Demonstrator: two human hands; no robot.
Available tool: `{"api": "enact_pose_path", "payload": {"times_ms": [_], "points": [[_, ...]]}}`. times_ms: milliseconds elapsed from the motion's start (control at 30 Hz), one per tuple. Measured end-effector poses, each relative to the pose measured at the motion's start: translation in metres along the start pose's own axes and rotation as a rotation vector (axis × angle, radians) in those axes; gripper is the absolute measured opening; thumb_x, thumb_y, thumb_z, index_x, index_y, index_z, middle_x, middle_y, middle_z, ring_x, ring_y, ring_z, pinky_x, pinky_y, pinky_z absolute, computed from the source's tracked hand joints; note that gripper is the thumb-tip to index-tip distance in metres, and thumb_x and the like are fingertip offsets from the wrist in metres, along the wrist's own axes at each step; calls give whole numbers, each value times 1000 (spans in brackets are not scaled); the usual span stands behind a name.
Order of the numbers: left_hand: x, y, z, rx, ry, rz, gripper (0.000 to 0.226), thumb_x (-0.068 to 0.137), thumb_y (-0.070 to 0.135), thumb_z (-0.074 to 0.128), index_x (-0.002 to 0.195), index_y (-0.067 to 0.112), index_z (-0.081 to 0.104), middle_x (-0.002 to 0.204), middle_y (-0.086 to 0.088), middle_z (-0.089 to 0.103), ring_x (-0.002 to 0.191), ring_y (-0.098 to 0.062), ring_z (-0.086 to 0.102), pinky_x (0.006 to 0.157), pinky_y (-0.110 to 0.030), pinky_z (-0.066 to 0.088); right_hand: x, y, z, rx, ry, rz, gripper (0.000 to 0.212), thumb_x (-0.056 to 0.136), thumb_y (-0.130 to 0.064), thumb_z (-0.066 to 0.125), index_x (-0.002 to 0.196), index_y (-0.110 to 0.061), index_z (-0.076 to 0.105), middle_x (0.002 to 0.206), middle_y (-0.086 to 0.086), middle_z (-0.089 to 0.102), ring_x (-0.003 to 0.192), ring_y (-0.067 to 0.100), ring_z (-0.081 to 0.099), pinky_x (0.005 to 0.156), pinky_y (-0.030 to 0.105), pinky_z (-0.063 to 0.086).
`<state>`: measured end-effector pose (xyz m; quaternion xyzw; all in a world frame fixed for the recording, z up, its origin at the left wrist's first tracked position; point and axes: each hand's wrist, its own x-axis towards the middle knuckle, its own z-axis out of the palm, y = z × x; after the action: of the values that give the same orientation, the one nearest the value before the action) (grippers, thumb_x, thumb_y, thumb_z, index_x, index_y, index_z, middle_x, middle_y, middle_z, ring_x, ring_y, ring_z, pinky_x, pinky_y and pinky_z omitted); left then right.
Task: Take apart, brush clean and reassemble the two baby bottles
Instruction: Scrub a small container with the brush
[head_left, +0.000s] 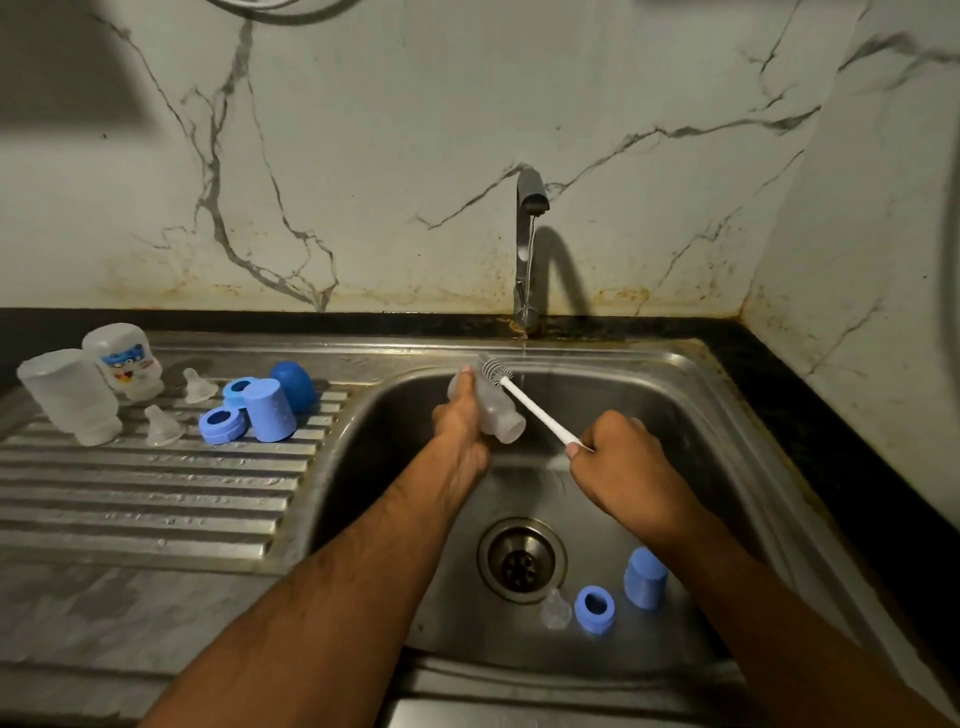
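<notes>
— What have your hands got?

— My left hand (462, 421) is wrapped round a clear bottle body (488, 410), held tilted over the sink (691, 410) with its open neck pointing down toward me. My right hand (623, 462) pinches the end of the white handle of the bottle brush (524, 402); its bristle head sits outside the bottle, just beside the bottle's far end, close to the thin stream from the tap (527, 228).

— And the other pieces?

— In the basin, near the drain (521, 560), lie a clear teat (556, 609), a blue collar ring (595, 609) and a blue cap (645, 578). On the ribbed draining board (156, 493) to my left stand two upturned bottle bodies, one plain (70, 397), one printed (123, 366), with two teats (163, 426), two blue rings (223, 425), a pale blue cap (270, 410) and a darker blue cap (293, 385) beside them.
</notes>
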<state>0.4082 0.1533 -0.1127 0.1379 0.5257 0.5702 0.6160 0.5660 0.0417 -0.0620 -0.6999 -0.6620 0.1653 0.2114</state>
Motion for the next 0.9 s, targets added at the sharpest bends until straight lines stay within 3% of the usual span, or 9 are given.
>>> {"api": "enact_pose_path", "payload": {"times_ms": [67,167,300,400,467,633,733,833,900], "points": [[-2,4,0,-20,33,-9,66,88,55,66,132,8,50,123,-17,62,107,-34,65,86,-51,58,1,4,0,11,-20,0,34,100,-30,59,71,-14,52,66,0,49,58,11,49,54,23,37],[4,19,-13,-45,147,56,55,94,49,60,134,12,51,124,-13,61,110,-32,62,61,-41,57,0,14,-2,111,-100,16,24,98,-29,62,83,-10,62,69,3,57,56,12,51,50,23,38],[3,16,-11,24,141,52,52,98,48,53,133,9,54,117,-15,65,105,-31,65,95,-45,54,0,8,1,46,-72,3,26,98,-29,61,79,-12,61,67,2,56,57,11,52,51,23,39],[-6,5,3,54,32,33,69,84,62,66,127,9,54,116,-14,65,104,-29,66,92,-45,57,2,-2,4,-19,-7,-11,30,99,-31,59,74,-15,55,68,0,52,61,11,53,55,25,39],[-8,5,2,21,6,18,76,77,60,74,129,10,54,122,-14,63,108,-29,64,90,-46,58,2,1,4,3,-16,-10,32,99,-31,60,72,-16,54,66,0,51,59,11,50,54,24,37],[3,20,-16,-91,26,-28,61,89,46,69,134,9,54,130,-16,61,117,-30,63,103,-44,51,0,13,0,171,-123,37,23,98,-27,63,86,-7,63,70,6,56,56,14,48,51,23,38],[-1,12,-6,29,-6,-5,58,94,46,61,136,6,55,138,-20,57,128,-30,57,112,-44,42,1,3,2,39,-48,0,32,99,-29,61,72,-13,56,65,1,53,56,10,49,52,23,37],[-11,5,4,-22,-37,8,54,93,43,65,130,4,58,127,-18,64,113,-29,65,102,-46,51,3,-4,1,28,-3,5,36,100,-30,60,68,-18,49,67,0,50,58,9,49,51,23,34],[-12,11,1,-53,4,20,49,96,38,62,131,4,56,128,-14,63,114,-31,64,98,-46,53,2,0,1,45,-27,-2,33,100,-30,60,71,-16,54,66,1,52,57,11,51,53,23,37]]}}
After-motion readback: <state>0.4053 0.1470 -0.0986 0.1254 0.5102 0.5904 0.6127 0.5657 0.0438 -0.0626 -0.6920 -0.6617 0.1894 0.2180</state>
